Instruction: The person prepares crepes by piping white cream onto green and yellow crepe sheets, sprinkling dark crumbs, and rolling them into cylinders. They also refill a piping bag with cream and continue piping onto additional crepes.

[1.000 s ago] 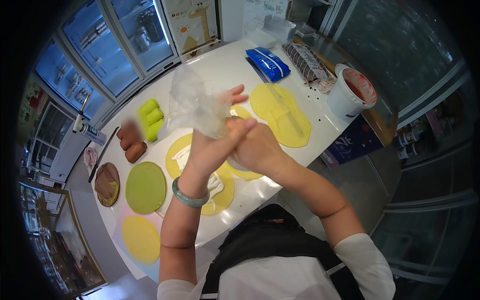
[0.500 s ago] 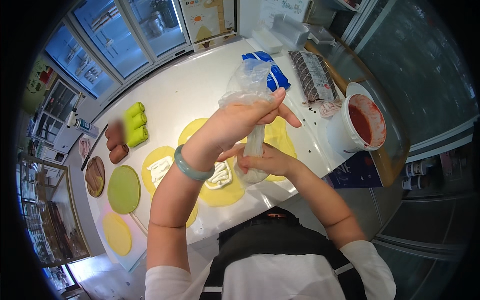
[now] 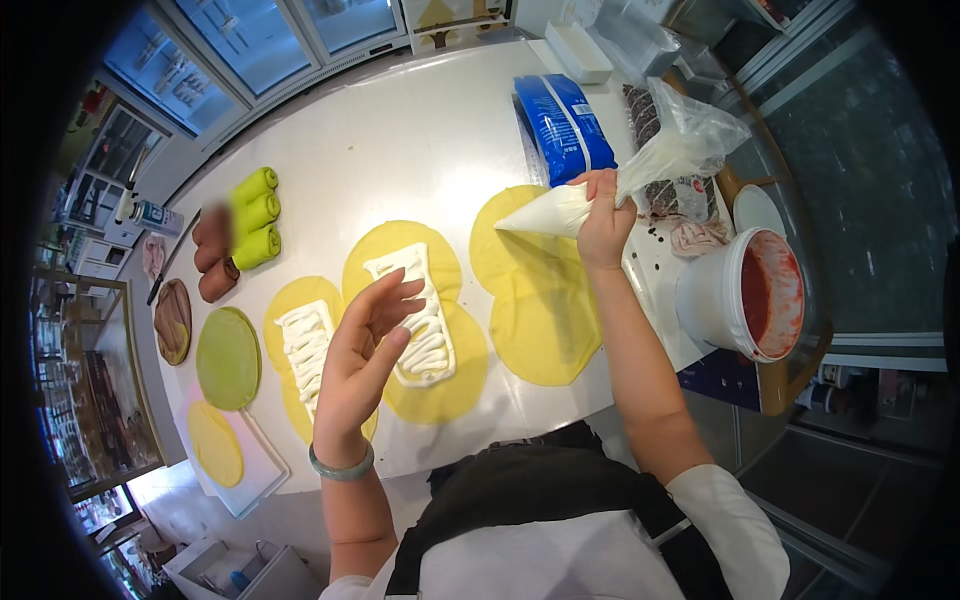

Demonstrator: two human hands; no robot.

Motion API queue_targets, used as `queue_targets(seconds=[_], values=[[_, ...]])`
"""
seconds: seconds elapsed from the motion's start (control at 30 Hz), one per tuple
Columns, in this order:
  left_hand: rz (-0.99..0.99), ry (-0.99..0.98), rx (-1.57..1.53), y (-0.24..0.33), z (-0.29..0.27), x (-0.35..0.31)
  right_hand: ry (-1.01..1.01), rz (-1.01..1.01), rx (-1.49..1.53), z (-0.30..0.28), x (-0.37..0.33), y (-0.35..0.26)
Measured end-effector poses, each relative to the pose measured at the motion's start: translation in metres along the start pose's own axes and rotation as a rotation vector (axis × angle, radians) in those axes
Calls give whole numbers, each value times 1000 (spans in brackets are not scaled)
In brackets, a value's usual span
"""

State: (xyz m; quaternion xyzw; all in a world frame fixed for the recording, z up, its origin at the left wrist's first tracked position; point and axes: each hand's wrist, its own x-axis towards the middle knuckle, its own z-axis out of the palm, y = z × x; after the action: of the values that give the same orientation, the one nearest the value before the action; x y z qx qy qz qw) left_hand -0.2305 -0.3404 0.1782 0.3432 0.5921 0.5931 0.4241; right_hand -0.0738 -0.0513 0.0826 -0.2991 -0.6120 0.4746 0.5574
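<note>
My right hand (image 3: 606, 225) is closed round a clear piping bag (image 3: 550, 212) filled with white cream. The bag's tip points left, over the upper of two overlapping yellow crepes (image 3: 545, 330) on the right, which carry no cream. My left hand (image 3: 368, 345) hovers with nothing in it, fingers loosely curved and apart. Below it lie a middle pair of yellow crepes (image 3: 445, 395) and a left pair (image 3: 288, 385). Zigzag white cream (image 3: 428, 340) covers the centre of the middle pair; a similar block of cream (image 3: 305, 345) lies on the left pair, partly hidden by my hand.
Green rolls (image 3: 258, 212) and brown rolls (image 3: 218, 280) sit at the left. Nearer are a brown crepe stack (image 3: 174, 320), a green stack (image 3: 228, 358) and a yellow crepe (image 3: 215, 445). A blue packet (image 3: 565, 130) lies far right, a white bucket of red filling (image 3: 715, 295) near right.
My hands have separated: the left moved down and left, off the bag. My right hand now holds the bag sideways, tip over the right crepes, its loose end swung to the right.
</note>
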Motion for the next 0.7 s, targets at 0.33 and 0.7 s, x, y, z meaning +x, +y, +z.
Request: queue_targets(seconds=[0.33,0.7], values=[[-71,-99,-53,-16,-7,-8,249,-106,-126,-68,24,7],[-85,-234,-75,-30,-1,-19,22,78,-228,-135,-93,-89]])
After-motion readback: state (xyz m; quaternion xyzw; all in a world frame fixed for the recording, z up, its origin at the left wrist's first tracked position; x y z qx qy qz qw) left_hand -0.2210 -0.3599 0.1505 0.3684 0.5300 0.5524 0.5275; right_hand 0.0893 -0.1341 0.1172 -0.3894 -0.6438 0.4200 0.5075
